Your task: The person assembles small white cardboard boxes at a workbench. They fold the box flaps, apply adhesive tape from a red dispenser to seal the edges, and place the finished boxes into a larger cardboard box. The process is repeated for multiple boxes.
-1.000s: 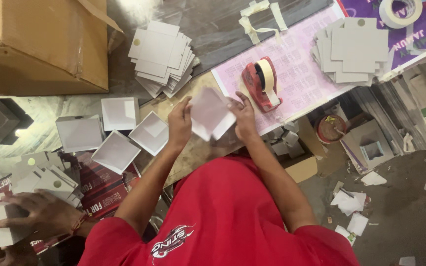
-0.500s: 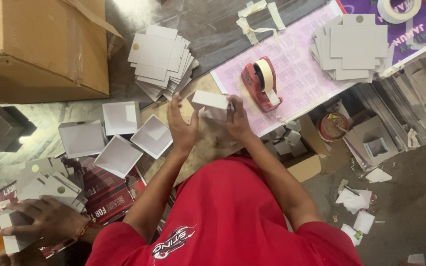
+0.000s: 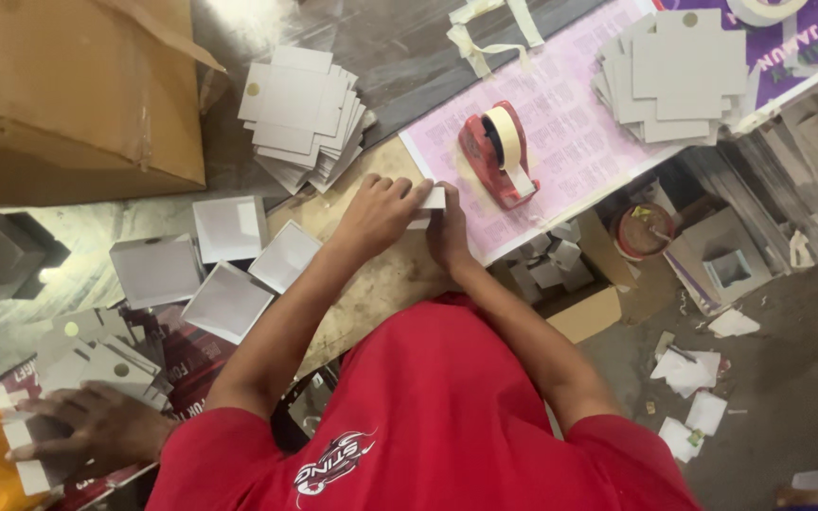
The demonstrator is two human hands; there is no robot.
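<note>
A person in a red shirt is seen from above, both arms stretched out over a brown board. My left hand [image 3: 379, 213] lies over a small white card box [image 3: 433, 199] and presses it down. My right hand [image 3: 449, 237] grips the same box from its near side. The box is mostly hidden under the fingers. A red tape dispenser [image 3: 496, 156] with a roll of pale tape stands just right of the box on a pink printed sheet [image 3: 579, 142].
Stacks of flat grey card blanks lie at the top middle [image 3: 300, 114] and top right [image 3: 674, 71]. Folded white box trays [image 3: 229, 232] sit left of my arm. A big brown carton [image 3: 68, 95] fills the top left. Another person's hand [image 3: 87, 431] rests on card blanks at the bottom left.
The white box was held up and turned between both hands; now it is down on the board by the tape dispenser, with my left hand on top of it.
</note>
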